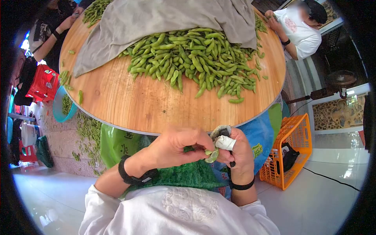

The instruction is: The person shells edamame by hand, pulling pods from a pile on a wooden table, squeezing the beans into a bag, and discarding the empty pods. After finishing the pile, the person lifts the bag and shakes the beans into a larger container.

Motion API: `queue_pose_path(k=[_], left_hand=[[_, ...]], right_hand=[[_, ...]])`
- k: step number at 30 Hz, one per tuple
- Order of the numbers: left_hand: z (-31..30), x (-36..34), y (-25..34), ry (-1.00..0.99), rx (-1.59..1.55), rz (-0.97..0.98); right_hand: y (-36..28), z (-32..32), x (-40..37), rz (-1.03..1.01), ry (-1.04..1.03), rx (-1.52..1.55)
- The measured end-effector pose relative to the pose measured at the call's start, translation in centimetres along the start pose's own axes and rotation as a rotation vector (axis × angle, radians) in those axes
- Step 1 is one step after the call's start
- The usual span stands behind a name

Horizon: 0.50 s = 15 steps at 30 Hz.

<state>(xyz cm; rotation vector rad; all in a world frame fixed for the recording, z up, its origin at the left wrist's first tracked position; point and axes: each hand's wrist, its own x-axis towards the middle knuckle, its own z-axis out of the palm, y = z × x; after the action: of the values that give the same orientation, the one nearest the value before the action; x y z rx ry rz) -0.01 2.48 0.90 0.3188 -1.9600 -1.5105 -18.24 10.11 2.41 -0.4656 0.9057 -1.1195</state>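
Note:
Just beyond the table's near edge, my left hand (182, 145) is closed, its fingertips pinching a green soybean pod (212, 156). My right hand (239, 150) is closed against the other end of the pod. White tape (225, 143) wraps a digit of my right hand, and a dark grey cover (221, 131) sits above it. A small black end (232, 164) pokes out below the right fingers; what it belongs to is hidden. In front lies a big heap of soybean pods (188, 55) on the round wooden table (149, 105).
A grey cloth (168, 17) covers the back of the heap. Green and blue bags (117, 143) hang below the table edge. An orange crate (288, 152) stands at right, a blue basin (62, 103) at left. Two people (303, 31) sit across the table. Pods litter the floor.

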Motion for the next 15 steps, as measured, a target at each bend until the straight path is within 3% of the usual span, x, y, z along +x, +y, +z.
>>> queue_pose_path(k=[2, 8, 13, 15], left_hand=[[0.2, 0.0, 0.0, 0.020, -0.082, -0.013], [0.7, -0.2, -0.7, 0.057, 0.182, 0.132], [0.3, -0.5, 0.4, -0.120, 0.187, -0.047], [-0.1, -1.0, 0.5, -0.190, 0.316, -0.020]], right_hand=[[0.0, 0.0, 0.1, 0.016, 0.018, -0.009], [-0.3, -0.2, 0.1, 0.002, 0.073, -0.074], [-0.6, 0.1, -0.2, -0.116, 0.230, -0.334], [-1.1, -0.4, -0.5, -0.159, 0.259, -0.399]])
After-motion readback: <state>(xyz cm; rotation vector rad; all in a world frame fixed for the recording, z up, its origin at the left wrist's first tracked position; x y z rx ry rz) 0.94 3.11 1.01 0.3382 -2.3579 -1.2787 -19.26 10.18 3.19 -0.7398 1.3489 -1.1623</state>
